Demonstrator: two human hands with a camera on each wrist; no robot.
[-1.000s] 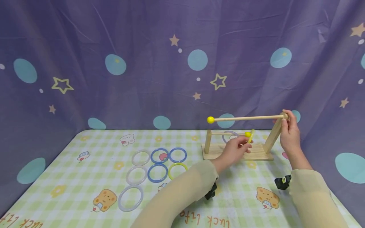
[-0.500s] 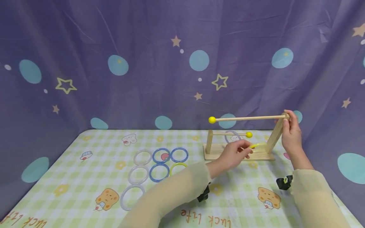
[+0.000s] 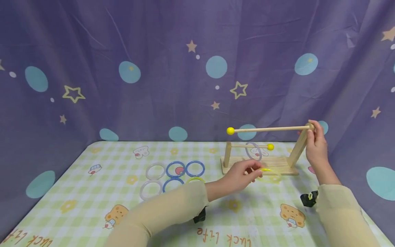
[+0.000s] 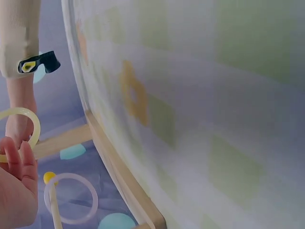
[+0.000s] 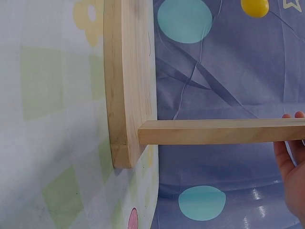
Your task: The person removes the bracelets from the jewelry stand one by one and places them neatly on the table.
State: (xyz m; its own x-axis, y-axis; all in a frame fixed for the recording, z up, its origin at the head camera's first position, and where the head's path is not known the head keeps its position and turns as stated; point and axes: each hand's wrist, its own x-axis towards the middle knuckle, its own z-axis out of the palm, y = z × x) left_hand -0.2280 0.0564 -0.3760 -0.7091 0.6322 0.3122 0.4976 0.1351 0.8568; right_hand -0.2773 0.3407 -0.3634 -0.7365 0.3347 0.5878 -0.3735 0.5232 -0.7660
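Note:
My left hand [image 3: 237, 176] pinches a translucent yellow ring [image 4: 34, 121] by its edge, in front of a wooden stand [image 3: 280, 162]. The ring tilts nearly flat, low over the front edge of the stand's base. My right hand [image 3: 318, 147] grips the top of the stand's tall post [image 5: 214, 132]. From that post a long rod [image 3: 271, 129] with a yellow ball end reaches left. A shorter rod [image 3: 239, 146] points right from the low post, also ending in a yellow ball. On this lower rod hangs a pale purple ring [image 4: 95, 198].
Left of the stand, several rings lie flat on the checked tablecloth [image 3: 92, 192]: clear ones [image 3: 155, 164], blue ones [image 3: 195, 161] and a yellow-green one [image 3: 195, 178] partly behind my left sleeve [image 3: 172, 209]. A purple curtain [image 3: 148, 103] hangs behind the table.
My left hand has drawn the yellow ring away from the lower rod's ball end, downward and to the left, and the ring has tipped from upright to nearly flat. My right hand keeps its grip.

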